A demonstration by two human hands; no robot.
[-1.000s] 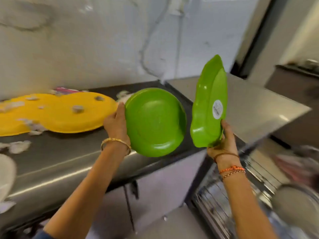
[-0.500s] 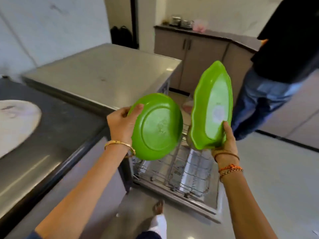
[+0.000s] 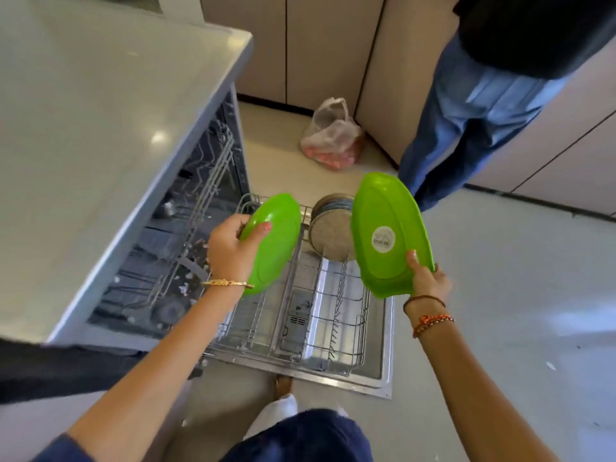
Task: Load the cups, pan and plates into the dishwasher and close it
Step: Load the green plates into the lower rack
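My left hand (image 3: 231,250) grips the round green plate (image 3: 275,241) by its near rim, thumb curled over the edge, and holds it on edge above the far left part of the pulled-out wire rack (image 3: 300,325). My right hand (image 3: 428,283) pinches the oval green plate (image 3: 388,228) at its lower end, thumb on the underside facing me, where a round white sticker (image 3: 383,239) sits. That plate is tilted up over the rack's right edge, its far tip out past the far right corner.

Between the two plates, a round metal pan (image 3: 330,230) stands on its side at the rack's far edge, its dull speckled base turned toward me. The near half of the rack is bare grey wire, rows of upright tines with open slots between them.

Both plates are smooth, glossy plastic. The rack rests on the lowered dishwasher door (image 3: 383,368), a steel panel with a raised lip. Left of it, the dishwasher's dark interior (image 3: 186,248) shows an upper rack and white flecks on its floor, under a pale grey countertop (image 3: 100,128).

Beyond the door the floor is pale and smooth. A knotted plastic bag (image 3: 333,136) sits near beige cabinet fronts (image 3: 326,48), and a person in blue jeans (image 3: 466,121) stands just past the door's far right corner.
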